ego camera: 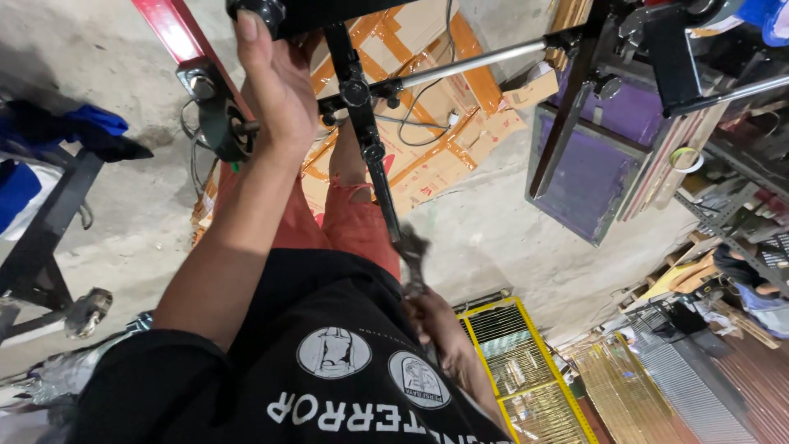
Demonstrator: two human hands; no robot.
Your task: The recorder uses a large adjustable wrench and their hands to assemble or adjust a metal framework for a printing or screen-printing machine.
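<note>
The left hand (275, 78) reaches up along the black frame (362, 107), its fingers laid against the frame's top edge beside a round black knob (256, 10); whether that grip is closed around anything I cannot tell. The right hand (440, 325), lower and close to the body, is clamped on the handle of a metal wrench (411, 255), whose head lies against the lower end of the frame's black bar. Beyond the frame, flattened cardboard (427, 140) covers the concrete floor (493, 238), and a purple screen frame (588, 173) leans to its right.
</note>
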